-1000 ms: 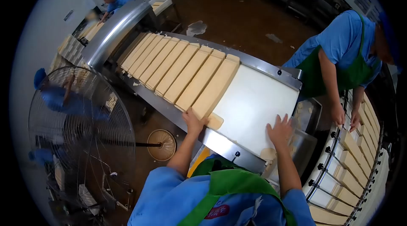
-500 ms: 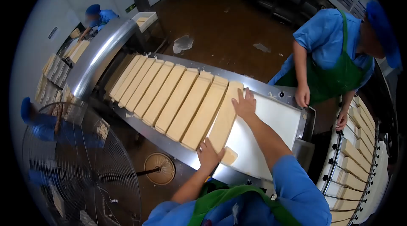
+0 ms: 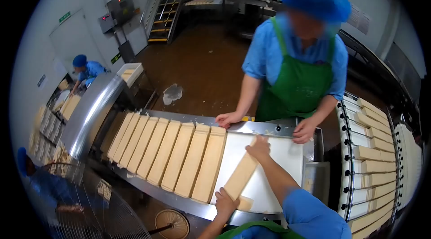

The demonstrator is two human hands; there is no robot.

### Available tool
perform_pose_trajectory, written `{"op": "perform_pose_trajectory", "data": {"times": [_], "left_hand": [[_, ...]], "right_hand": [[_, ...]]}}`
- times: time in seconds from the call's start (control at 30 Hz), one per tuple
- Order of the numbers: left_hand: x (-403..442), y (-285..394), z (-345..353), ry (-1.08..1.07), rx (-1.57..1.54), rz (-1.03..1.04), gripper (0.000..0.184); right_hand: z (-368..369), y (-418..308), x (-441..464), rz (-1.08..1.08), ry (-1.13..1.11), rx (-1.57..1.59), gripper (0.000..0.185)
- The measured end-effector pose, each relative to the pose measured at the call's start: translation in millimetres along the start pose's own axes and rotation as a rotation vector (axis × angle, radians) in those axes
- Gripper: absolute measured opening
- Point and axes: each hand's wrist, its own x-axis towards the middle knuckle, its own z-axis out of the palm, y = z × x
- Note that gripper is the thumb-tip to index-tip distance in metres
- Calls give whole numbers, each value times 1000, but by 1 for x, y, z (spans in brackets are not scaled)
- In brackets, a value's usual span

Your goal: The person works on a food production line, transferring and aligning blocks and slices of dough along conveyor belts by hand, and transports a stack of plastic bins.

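A long, pale-yellow dough strip [image 3: 241, 175] lies at a slant over the white belt [image 3: 283, 167], apart from the row. My right hand [image 3: 259, 148] grips its far end, and my left hand [image 3: 226, 202] is closed around the near end. Beside my left hand a small flat dough piece [image 3: 245, 203] rests on the belt. To the left, several layered dough strips [image 3: 209, 165] lie side by side across the conveyor.
Across the belt stands a co-worker in a green apron [image 3: 303, 82], hands at the metal edge [image 3: 251, 127]. On the right is a second conveyor [image 3: 357, 158] with dough strips. A curved metal hood [image 3: 92, 115] and a wire fan [image 3: 98, 207] are on the left.
My hands have pulled the dough strip rightward, away from the row, opening a gap. The co-worker has turned toward the belt and put a hand near the row. The view has shifted.
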Motion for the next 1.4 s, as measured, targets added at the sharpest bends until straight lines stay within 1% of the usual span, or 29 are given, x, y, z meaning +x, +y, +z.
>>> {"op": "perform_pose_trajectory", "data": {"times": [0.03,0.1,0.13,0.17,0.2,0.23,0.27,0.33,0.37,0.4,0.43,0.47,0.5,0.57,0.63,0.7,0.73,0.77,0.8,0.87,0.9,0.97,1.0,1.13,1.2,1.23,1.33,1.4], "left_hand": [[-1,5,4,-6,-51,42,81],[-1,21,15,-30,-44,102,82],[-3,33,20,-27,-57,151,81],[-6,44,26,-34,-69,203,81],[-6,53,29,-27,-110,256,78],[-9,65,32,-66,-91,290,78],[-12,79,36,-14,-72,313,76],[-18,101,48,44,-59,402,73],[-22,108,58,68,-63,484,77],[-30,120,65,62,-97,566,78],[-38,134,71,43,-119,617,79],[-47,148,79,21,-144,695,78],[-58,164,89,8,-179,768,78],[-85,200,103,-88,-188,876,78],[-112,233,116,-141,-209,958,79],[-140,261,129,-269,-214,1059,77],[-156,275,129,-335,-223,1090,75],[-167,283,137,-343,-220,1102,75],[-176,290,146,-407,-246,1169,74],[-195,306,156,-505,-264,1265,74],[-202,314,160,-510,-258,1271,74],[-218,332,176,-770,-237,1319,73],[-224,337,185,-801,-231,1325,72],[-235,350,214,-745,-200,1357,70],[-240,356,223,-760,-179,1333,68],[-242,359,227,-756,-172,1331,68],[-247,367,236,-767,-112,1275,66],[-249,370,244,-783,-95,1267,65]], "right_hand": [[-13,18,-6,90,22,8,88],[-25,69,-6,165,88,98,92],[-1,111,12,-16,253,-113,95],[-10,126,3,25,263,-102,95],[-24,138,-9,149,296,61,95],[-40,150,-25,275,334,226,96],[-57,166,-37,310,334,362,94],[-44,227,-33,291,567,367,93],[-43,260,-38,240,664,382,89],[-87,255,-82,363,631,583,85],[-96,281,-98,426,659,610,82],[-97,312,-112,387,802,594,81],[-108,341,-131,415,836,591,81],[-145,378,-179,598,838,684,77],[-157,433,-211,665,932,597,80],[-173,478,-246,772,904,645,79],[-181,494,-262,848,882,607,78],[-188,511,-275,919,857,570,77],[-193,532,-285,928,864,576,77],[-207,571,-300,1073,480,267,67],[-207,595,-299,1078,482,275,67],[-200,654,-287,974,503,176,60],[-210,660,-286,992,511,165,57],[-222,700,-273,1007,570,126,61],[-231,711,-274,1021,432,199,62],[-230,716,-272,1016,428,205,62],[-222,734,-267,1014,456,206,62],[-219,740,-266,1051,549,126,60]]}}
